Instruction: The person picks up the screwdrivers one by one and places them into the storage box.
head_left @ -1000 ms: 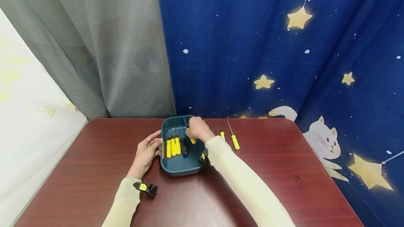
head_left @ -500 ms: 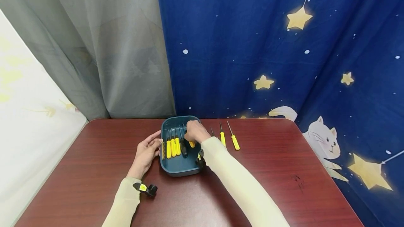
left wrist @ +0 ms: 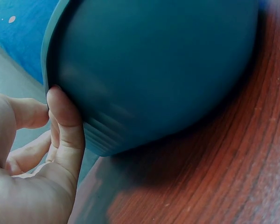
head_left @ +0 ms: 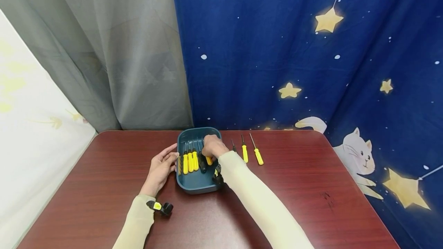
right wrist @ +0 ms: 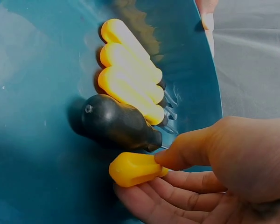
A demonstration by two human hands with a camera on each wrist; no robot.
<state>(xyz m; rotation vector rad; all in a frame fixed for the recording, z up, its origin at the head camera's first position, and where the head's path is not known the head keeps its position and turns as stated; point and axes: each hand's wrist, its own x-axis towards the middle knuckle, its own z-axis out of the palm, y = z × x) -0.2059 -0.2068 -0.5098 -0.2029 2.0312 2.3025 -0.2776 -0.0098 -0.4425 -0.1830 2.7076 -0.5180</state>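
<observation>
A dark teal plastic tray point(head_left: 194, 186) sits near the table's far edge. My left hand point(head_left: 160, 170) pinches its left rim between thumb and fingers, as the left wrist view confirms. Inside, three yellow-handled screwdrivers point(head_left: 190, 161) lie side by side, with a black-handled screwdriver point(right wrist: 116, 121) to their right. My right hand point(head_left: 212, 147) reaches into the tray and holds another yellow-handled screwdriver point(right wrist: 136, 169) between thumb and fingers, close beside the black handle. The hand covers most of its shaft in the head view.
Right of the tray, two yellow-handled screwdrivers point(head_left: 245, 154) lie on the red-brown table point(head_left: 294, 187). A dark shaft point(head_left: 233, 146) shows there too, partly hidden by my right sleeve. Grey and blue curtains point(head_left: 242, 57) hang right behind the table.
My right hand has moved left and lower in the tray, bringing the yellow-handled screwdriver beside the black-handled one. The dark shaft on the table has come into view. My left hand stays put.
</observation>
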